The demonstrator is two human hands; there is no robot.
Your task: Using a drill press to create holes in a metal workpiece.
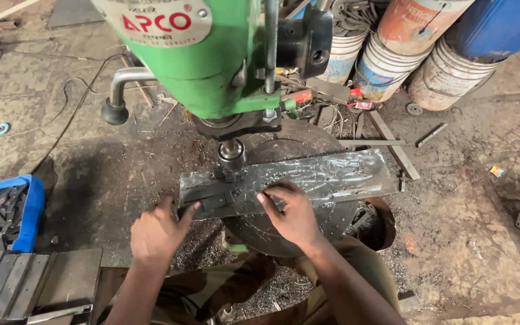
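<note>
Gritty workshop floor surrounds a green drill press [203, 60]; left hand [159, 232] and right hand [293, 213] press flat, fingers spread, on a steel plate [326, 174] under the bit [232, 157], which looks barely touching a small dark piece [209, 195]

The green drill-press head [203, 57] with its steel chuck [232, 154] hangs low over the left end of the long, chip-strewn steel plate [332, 174], closing off any approach from above there. The plate's right half lies open from above and from the near side. The blue plastic crate of metal pieces [28, 210] hems the far left, while stacked plastic buckets [392, 60] crowd the back right.
</note>
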